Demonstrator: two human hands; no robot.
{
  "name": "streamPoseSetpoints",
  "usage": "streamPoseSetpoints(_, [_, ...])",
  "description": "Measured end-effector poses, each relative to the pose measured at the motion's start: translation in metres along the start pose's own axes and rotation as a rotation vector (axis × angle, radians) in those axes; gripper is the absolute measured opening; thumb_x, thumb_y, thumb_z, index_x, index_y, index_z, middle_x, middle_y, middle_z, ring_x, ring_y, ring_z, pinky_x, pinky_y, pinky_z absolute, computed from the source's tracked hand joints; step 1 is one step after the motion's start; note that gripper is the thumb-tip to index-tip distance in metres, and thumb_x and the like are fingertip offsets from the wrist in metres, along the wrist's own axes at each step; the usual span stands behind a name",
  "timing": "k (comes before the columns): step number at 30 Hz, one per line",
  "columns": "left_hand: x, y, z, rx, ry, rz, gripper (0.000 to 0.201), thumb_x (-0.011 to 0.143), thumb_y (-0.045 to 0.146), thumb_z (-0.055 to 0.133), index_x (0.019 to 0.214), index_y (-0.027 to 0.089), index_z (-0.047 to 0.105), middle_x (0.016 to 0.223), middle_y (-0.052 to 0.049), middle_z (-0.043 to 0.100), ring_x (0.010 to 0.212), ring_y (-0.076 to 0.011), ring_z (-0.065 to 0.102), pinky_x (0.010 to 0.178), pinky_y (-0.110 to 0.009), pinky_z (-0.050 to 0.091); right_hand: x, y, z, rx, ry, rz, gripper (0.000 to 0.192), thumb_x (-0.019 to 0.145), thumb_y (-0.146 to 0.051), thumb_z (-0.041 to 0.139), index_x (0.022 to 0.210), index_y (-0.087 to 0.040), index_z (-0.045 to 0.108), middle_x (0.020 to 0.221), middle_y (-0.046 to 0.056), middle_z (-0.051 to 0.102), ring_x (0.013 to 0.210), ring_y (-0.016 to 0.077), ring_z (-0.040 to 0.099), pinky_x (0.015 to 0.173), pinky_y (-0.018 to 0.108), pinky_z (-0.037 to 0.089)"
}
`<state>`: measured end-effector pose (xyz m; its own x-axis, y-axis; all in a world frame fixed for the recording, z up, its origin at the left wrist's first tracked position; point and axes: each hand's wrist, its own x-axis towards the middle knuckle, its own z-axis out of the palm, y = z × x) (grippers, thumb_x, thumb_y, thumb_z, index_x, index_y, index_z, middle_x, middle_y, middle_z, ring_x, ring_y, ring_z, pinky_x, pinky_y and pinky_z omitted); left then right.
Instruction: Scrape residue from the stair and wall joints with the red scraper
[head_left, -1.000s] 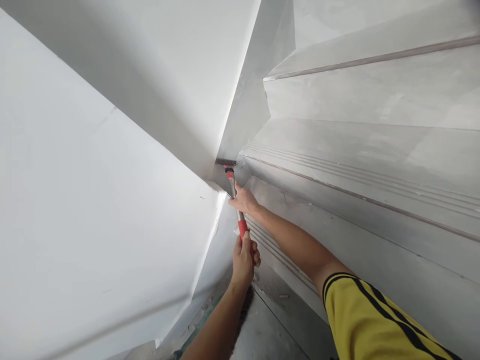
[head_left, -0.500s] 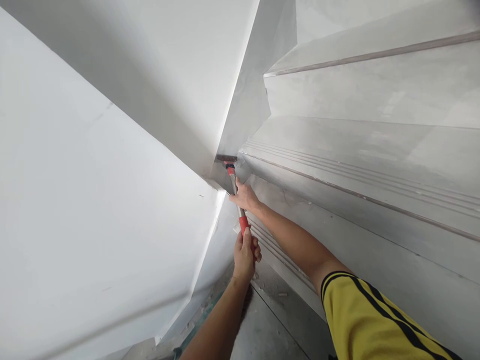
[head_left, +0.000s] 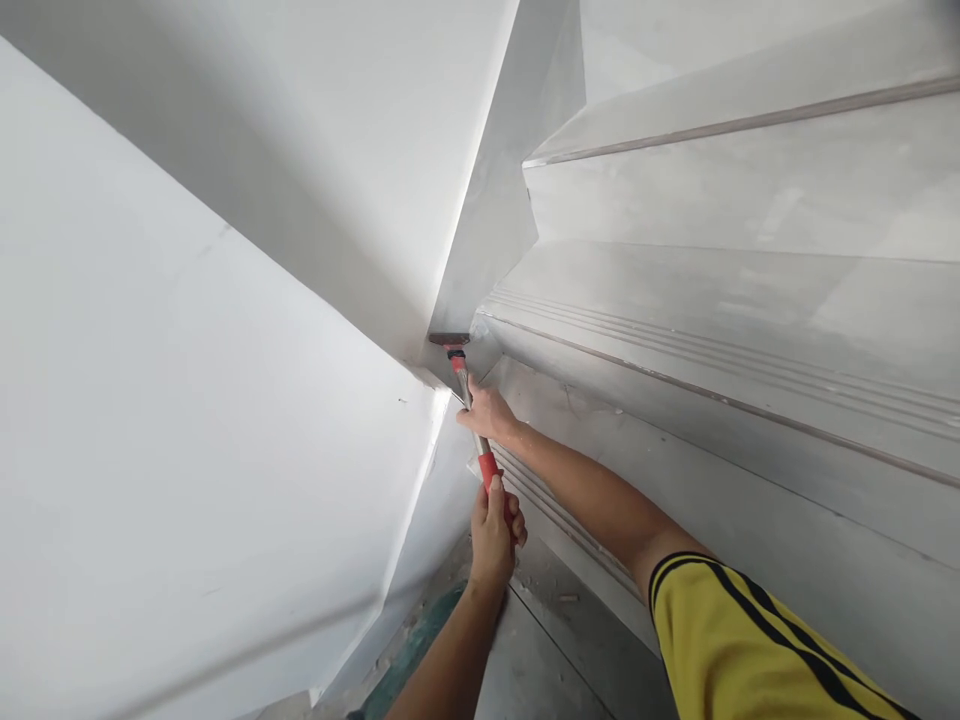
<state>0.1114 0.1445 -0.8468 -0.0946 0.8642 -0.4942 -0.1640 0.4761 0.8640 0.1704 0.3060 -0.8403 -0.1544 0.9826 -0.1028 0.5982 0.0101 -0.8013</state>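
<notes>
The bare left hand (head_left: pixel 496 525) has its fingers curled around the red grip (head_left: pixel 488 466) of a long scraper (head_left: pixel 482 443) with a silver metal shaft (head_left: pixel 463 387). Farther, the right hand (head_left: pixel 489 412) holds this shaft with bent fingers. The scraper's dark, flat head (head_left: pixel 448 340) is at the narrow grey panel (head_left: pixel 480 240), beside grey steps (head_left: pixel 720 310) with grooved edges.
</notes>
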Motion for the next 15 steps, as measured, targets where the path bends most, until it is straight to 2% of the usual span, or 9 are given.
streamPoseSetpoints(7, [0.011, 0.02, 0.001, 0.003, -0.025, 0.014, 0.045, 0.077, 0.059, 0.056, 0.102, 0.022, 0.049, 0.06, 0.008, 0.041, 0.039, -0.0034, 0.033, 0.034, -0.016, 0.024, 0.018, -0.001, -0.01, -0.01, 0.129, -0.001, 0.074, 0.078, -0.03, 0.051, 0.143, -0.006, 0.025, 0.089, 0.01, 0.067, 0.091, 0.0231, 0.06, 0.077, 0.027, 0.044])
streamPoseSetpoints(12, [-0.006, 0.005, 0.001, -0.014, 0.019, -0.028, 0.045, 0.079, 0.059, 0.053, 0.102, 0.022, 0.045, 0.059, 0.009, 0.039, 0.038, -0.0036, 0.031, 0.033, -0.017, 0.024, 0.003, 0.006, 0.009, 0.006, 0.059, -0.031, 0.074, 0.073, -0.027, 0.054, 0.14, -0.003, 0.031, 0.085, 0.01, 0.066, 0.086, 0.0223, 0.06, 0.073, 0.026, 0.043])
streamPoseSetpoints(15, [-0.018, 0.001, 0.009, -0.028, 0.025, -0.031, 0.042, 0.079, 0.059, 0.053, 0.095, 0.022, 0.043, 0.061, 0.009, 0.041, 0.039, -0.0038, 0.034, 0.034, -0.017, 0.027, -0.008, 0.013, 0.012, 0.105, 0.062, -0.051, 0.062, 0.07, -0.026, 0.055, 0.129, -0.009, 0.045, 0.078, 0.006, 0.064, 0.079, 0.0207, 0.059, 0.069, 0.025, 0.043])
